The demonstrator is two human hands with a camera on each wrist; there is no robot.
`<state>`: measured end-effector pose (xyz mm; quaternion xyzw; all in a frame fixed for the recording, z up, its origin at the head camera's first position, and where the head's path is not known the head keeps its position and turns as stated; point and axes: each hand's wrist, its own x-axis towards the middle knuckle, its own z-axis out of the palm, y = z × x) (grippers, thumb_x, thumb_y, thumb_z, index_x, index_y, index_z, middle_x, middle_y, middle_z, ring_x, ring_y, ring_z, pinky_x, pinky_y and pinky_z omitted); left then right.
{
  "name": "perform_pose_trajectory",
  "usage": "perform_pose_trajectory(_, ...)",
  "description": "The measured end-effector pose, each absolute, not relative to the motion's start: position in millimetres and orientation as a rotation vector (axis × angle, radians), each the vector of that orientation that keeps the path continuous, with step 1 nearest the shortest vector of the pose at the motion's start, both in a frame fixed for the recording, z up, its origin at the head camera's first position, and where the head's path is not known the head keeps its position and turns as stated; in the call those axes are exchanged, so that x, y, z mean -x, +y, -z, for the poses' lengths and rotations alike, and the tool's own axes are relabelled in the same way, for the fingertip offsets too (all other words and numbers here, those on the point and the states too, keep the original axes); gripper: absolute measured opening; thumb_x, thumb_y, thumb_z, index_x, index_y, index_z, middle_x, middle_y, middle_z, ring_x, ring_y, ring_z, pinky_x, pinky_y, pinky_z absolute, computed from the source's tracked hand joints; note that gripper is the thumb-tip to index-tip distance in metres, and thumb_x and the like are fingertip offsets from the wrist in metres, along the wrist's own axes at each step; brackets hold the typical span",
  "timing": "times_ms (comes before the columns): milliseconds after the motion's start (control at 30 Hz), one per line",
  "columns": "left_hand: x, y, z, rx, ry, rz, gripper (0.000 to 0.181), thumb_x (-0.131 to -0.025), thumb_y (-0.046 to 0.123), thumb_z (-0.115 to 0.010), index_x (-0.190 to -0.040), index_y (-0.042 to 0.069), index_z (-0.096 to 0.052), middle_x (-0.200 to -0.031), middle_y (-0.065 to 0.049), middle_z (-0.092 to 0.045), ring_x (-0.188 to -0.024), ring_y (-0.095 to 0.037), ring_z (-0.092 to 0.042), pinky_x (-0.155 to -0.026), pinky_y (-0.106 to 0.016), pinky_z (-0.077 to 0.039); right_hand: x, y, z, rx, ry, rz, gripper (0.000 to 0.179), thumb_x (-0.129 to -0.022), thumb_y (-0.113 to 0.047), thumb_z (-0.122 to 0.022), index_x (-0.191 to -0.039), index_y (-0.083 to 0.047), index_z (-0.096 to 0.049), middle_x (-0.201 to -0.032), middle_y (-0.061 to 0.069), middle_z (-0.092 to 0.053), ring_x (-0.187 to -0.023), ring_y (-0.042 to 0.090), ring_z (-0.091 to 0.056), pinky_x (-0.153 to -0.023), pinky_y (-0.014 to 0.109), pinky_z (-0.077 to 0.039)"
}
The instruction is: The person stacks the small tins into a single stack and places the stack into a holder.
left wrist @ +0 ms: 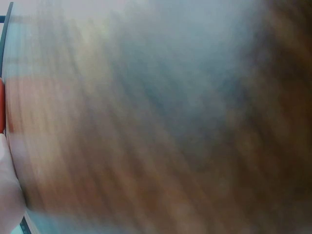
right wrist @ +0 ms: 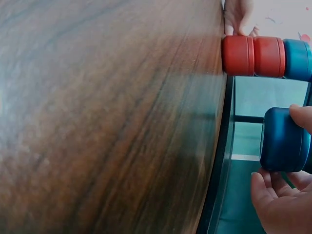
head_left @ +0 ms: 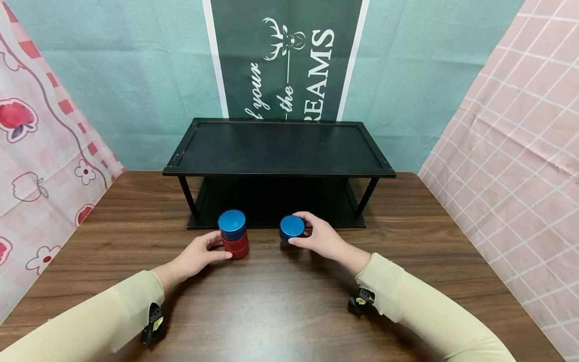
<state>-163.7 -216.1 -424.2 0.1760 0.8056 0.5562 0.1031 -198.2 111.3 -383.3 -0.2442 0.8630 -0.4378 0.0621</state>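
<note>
Thumb and fingers of the right hand (head_left: 321, 237) pinch the held blue tin (head_left: 292, 226) by its sides, keeping it above the table (head_left: 271, 301). The left hand (head_left: 201, 255) curls thumb and fingers about the two stacked red tins (head_left: 235, 246), which carry the upper blue tin (head_left: 232, 224). This stack stands left of the held tin, nearer the table's far edge than its near one, in front of the black shelf (head_left: 280, 148).

Going by this, an uneven squeeze from the left hand could shear the stack at a joint and drop the top tin. The held tin's smooth-looking sides might slip if the pinch loosens; swinging it leftward too low could knock the stack over.
</note>
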Motion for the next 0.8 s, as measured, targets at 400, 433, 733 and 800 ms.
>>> perform_pose_trajectory(400,163,-216,424,-0.525,2.395,-1.632,0.052,-0.086,0.017,-0.068,-0.131,0.0,-0.048,-0.126,-0.015,-0.056,-0.118,-0.032,-0.048,-0.1,-0.052,-0.033,198,110,380,0.765,2.619,1.398,0.055,-0.081,-0.021,-0.074,-0.129,-0.008,-0.05,-0.118,0.009,-0.057,-0.099,0.021,-0.057,-0.083,0.034,-0.05)
perform_pose_trajectory(433,163,-215,424,-0.527,2.389,-1.636,0.052,-0.086,0.017,-0.068,-0.131,0.0,-0.048,-0.126,-0.015,-0.056,-0.118,-0.032,-0.047,-0.1,-0.052,-0.033,198,110,380,0.757,2.621,1.401,0.056,-0.081,-0.02,-0.074,-0.129,-0.008,-0.05,-0.118,0.008,-0.057,-0.099,0.02,-0.057,-0.083,0.033,-0.05)
perform_pose_trajectory(733,163,-215,423,-0.521,2.409,-1.62,0.053,-0.085,0.017,-0.068,-0.131,-0.001,-0.048,-0.126,-0.015,-0.056,-0.118,-0.032,-0.048,-0.1,-0.052,-0.034,197,107,372,0.766,2.631,1.426,0.054,-0.081,-0.019,-0.074,-0.129,-0.01,-0.05,-0.119,0.007,-0.057,-0.095,0.019,-0.059,-0.082,0.036,-0.051)
perform_pose_trajectory(800,163,-215,423,-0.519,2.413,-1.616,0.053,-0.085,0.018,-0.069,-0.131,-0.001,-0.048,-0.126,-0.015,-0.056,-0.118,-0.032,-0.048,-0.1,-0.051,-0.034,197,105,370,0.762,2.637,1.42,0.054,-0.081,-0.02,-0.074,-0.129,-0.011,-0.05,-0.119,0.007,-0.057,-0.095,0.019,-0.059,-0.082,0.036,-0.05)
